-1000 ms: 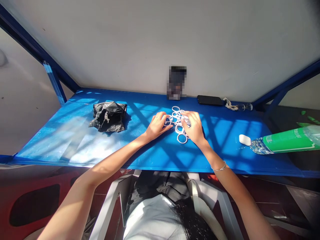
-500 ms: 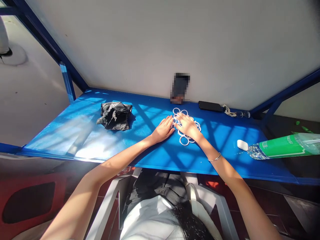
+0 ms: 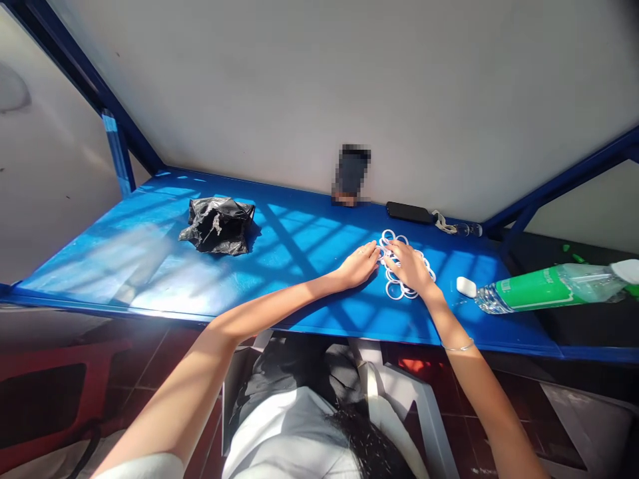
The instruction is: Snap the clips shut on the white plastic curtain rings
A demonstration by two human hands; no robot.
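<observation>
A loose heap of several white rings [image 3: 394,290] lies on the blue table [image 3: 299,233], right of the middle. My right hand [image 3: 408,266] rests palm down over the heap with its fingers stretched out, hiding part of it. Against the heap's left side lies my left hand [image 3: 359,265], its fingers extended and the fingertips touching the nearest rings. Neither hand is wrapped round anything. Some rings overlap, and a few stick out beyond my right hand at the top and bottom.
A crumpled black plastic bag [image 3: 219,226] sits on the left. Along the wall are a pixelated upright dark object [image 3: 352,173], a black phone [image 3: 409,212] and glasses [image 3: 469,229]. A white earbud case [image 3: 466,287] and a green-labelled bottle [image 3: 539,289] lie to the right.
Both hands have slid to the right across the table, and the heap of rings has moved right with them, closer to the white case. The camera view has shifted slightly.
</observation>
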